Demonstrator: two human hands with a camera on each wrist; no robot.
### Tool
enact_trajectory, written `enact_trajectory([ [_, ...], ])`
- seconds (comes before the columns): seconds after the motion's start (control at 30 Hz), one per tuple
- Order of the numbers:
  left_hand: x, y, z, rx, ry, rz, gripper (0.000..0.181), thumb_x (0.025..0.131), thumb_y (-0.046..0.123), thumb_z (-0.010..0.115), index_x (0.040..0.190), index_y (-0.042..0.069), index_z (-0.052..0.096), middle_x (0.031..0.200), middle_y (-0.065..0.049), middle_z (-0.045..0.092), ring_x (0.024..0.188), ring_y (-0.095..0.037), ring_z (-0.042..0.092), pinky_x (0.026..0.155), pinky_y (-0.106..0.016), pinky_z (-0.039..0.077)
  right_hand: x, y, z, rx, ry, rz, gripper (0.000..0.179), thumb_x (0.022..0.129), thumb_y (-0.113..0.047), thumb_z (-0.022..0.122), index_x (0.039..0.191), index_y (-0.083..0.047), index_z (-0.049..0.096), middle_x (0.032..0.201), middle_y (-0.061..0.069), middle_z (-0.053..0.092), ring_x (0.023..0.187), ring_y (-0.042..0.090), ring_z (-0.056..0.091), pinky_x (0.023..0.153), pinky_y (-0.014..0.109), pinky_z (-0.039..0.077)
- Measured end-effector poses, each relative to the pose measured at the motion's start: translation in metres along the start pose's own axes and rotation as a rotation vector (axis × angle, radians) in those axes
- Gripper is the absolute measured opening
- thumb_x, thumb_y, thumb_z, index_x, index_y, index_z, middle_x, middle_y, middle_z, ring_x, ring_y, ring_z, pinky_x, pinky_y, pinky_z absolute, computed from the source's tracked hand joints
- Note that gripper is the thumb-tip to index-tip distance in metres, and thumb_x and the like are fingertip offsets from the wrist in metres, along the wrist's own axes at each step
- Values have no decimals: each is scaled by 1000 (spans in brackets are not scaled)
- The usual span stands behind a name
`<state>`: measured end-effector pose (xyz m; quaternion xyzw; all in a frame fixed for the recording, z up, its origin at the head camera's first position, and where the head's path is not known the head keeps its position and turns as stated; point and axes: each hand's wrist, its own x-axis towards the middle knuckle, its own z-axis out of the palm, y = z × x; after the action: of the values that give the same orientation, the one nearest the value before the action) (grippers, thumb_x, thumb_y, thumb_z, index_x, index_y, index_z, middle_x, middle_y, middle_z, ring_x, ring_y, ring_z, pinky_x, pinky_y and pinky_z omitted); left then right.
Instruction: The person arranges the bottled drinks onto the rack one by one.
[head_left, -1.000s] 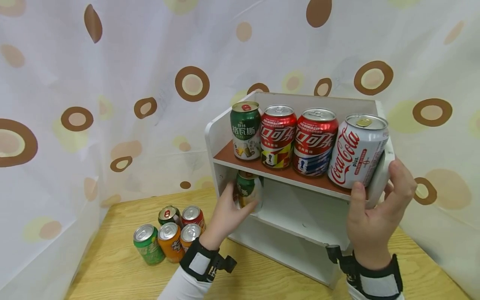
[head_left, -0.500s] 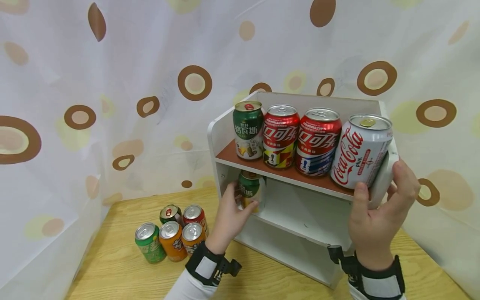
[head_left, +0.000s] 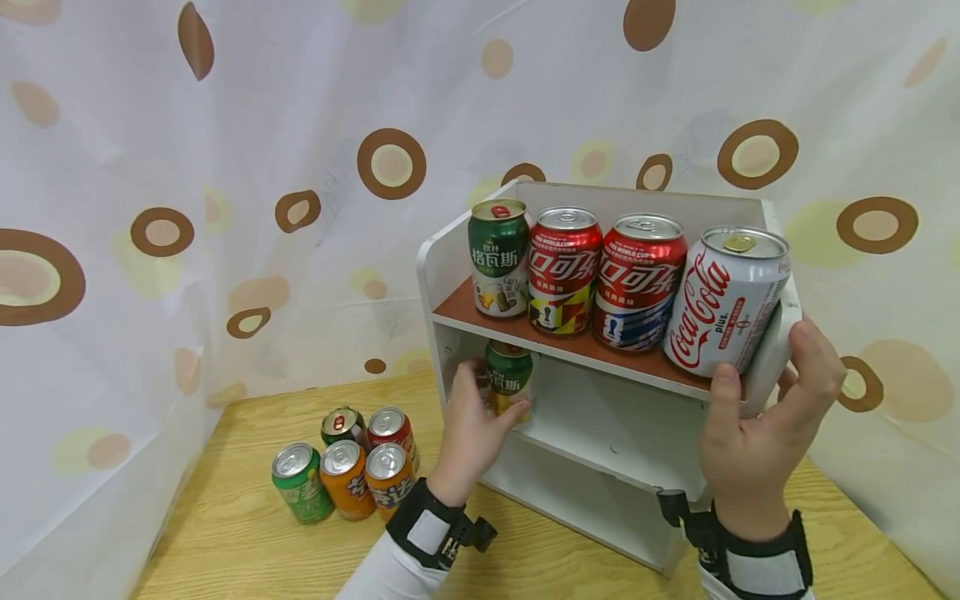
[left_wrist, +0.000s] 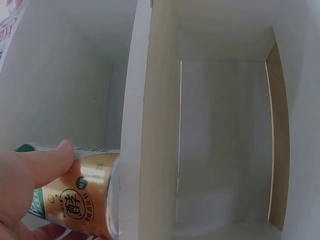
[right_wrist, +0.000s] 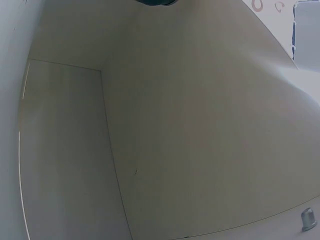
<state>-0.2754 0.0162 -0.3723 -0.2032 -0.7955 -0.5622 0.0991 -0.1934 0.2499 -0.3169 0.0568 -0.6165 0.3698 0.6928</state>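
Note:
In the head view my left hand [head_left: 476, 425] grips a green and gold drink can [head_left: 508, 379] on the middle level of the white shelf unit [head_left: 600, 433], close to the left wall. The thumb lies across the front of the can in the left wrist view, where the can's base meets the shelf board [left_wrist: 132, 150]. My right hand [head_left: 765, 425] holds the unit's right side panel [head_left: 768, 358]. Its thumb rests at the front edge, just below a silver Coca-Cola can [head_left: 723, 304] that leans against that panel.
A green can [head_left: 498, 267] and two red cola cans [head_left: 564, 275] stand on the top shelf. On the wooden table [head_left: 225, 517], left of the unit, several cans are grouped, including a green one [head_left: 302, 487] and an orange one [head_left: 347, 483]. A patterned sheet [head_left: 300, 125] hangs behind.
My left hand and the green and gold can have shifted slightly right along the middle shelf, away from the left wall. The right hand keeps its hold; the head view has shifted a little.

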Motion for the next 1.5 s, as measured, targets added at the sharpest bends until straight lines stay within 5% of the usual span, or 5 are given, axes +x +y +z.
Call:
enact_trajectory([
  [0.47, -3, -3, -8, -21, -58, -56, 66, 94, 19, 76, 147, -2, 42, 141, -21, 53, 129, -35, 56, 106, -49, 52, -1, 0, 0, -3, -5, -5, 52, 99, -39, 61, 123, 5, 44, 137, 16, 50, 130, 31, 49, 101, 19, 43],
  [1.5, 1, -4, -2, 10, -83, -17, 68, 92, 9, 77, 148, -4, 41, 145, -23, 53, 130, -34, 58, 105, -41, 54, 1, -1, 1, 3, 8, -4, 52, 99, -38, 61, 123, 6, 45, 136, 17, 49, 130, 32, 48, 100, 19, 43],
])
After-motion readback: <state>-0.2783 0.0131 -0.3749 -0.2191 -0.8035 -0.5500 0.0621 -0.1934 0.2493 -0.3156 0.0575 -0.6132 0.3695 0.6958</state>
